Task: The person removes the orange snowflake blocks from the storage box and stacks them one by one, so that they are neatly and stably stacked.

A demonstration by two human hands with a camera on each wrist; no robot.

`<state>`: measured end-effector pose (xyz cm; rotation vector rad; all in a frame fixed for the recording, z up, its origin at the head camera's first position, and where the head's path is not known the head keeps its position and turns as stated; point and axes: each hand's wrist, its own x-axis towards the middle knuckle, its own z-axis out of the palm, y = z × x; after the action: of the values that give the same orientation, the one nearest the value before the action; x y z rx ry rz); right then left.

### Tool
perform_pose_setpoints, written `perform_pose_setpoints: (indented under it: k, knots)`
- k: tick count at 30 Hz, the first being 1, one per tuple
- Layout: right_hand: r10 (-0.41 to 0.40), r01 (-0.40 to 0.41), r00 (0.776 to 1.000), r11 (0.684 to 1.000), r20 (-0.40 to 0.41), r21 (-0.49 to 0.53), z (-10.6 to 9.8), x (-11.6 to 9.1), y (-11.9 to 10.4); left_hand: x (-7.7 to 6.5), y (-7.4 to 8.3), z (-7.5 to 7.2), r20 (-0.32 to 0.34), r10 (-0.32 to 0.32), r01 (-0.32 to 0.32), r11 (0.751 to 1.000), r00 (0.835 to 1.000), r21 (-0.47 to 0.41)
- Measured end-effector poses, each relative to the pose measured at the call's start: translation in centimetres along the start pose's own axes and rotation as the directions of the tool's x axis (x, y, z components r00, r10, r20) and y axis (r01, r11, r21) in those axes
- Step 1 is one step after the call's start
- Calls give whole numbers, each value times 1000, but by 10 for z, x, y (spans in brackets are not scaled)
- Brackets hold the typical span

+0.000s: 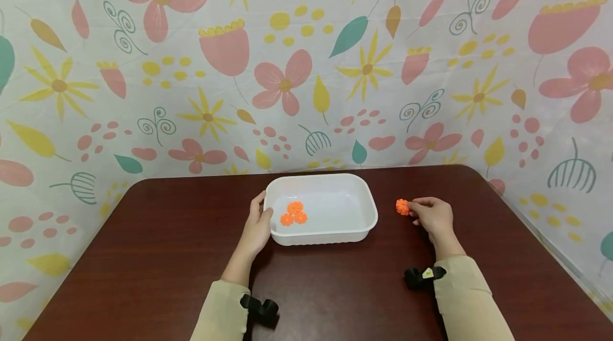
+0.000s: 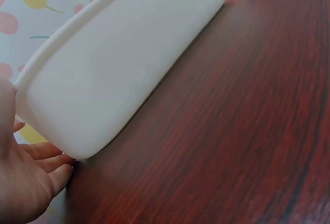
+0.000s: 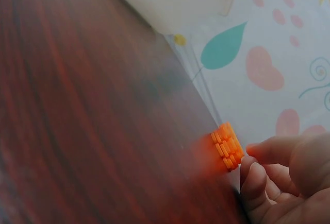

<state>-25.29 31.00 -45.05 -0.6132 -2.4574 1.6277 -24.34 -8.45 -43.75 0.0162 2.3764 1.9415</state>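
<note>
A white rectangular plastic basin point(image 1: 330, 236) stands at the back middle of the table. My left hand point(image 1: 258, 226) grips its left end, thumb at the rim and fingers along the outer wall. Inside the basin, toward its left, lie a few orange flower-shaped plastic pieces point(image 1: 293, 213) touching one another. To the right of the basin, my right hand point(image 1: 433, 217) pinches a cluster of orange notched plastic discs point(image 3: 227, 147) between thumb and fingers. That cluster looks layered in the right wrist view, close to the tabletop; whether it touches the table I cannot tell.
The dark reddish-brown wooden table point(image 1: 330, 293) has rounded back corners. Right behind it hangs a white cloth point(image 1: 306, 133) printed with flowers and leaves. A black wrist camera point(image 1: 261, 309) is strapped to the left sleeve, and another black camera point(image 1: 421, 277) to the right sleeve.
</note>
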Motion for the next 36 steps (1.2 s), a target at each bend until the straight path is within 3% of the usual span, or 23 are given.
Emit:
perform_pose_setpoints:
  k: [3,6,24,36]
  knots:
    - [1,-1,1000,1000,3,3,1,1,-1,0,-1,-1,-7,13,-13,1000,1000,0]
    - [-1,1,1000,1000,4,3,2,2,-2,9,-16,-1,-18,16,-16,1000,1000,-4]
    - [-55,56,998,997,-36,45,5,-3,-16,8,-14,-6,-9,17,-17,1000,1000,-13]
    - [-95,88,995,983,32,163,8,-16,-28,9,-20,0,-8,22,-22,1000,1000,11]
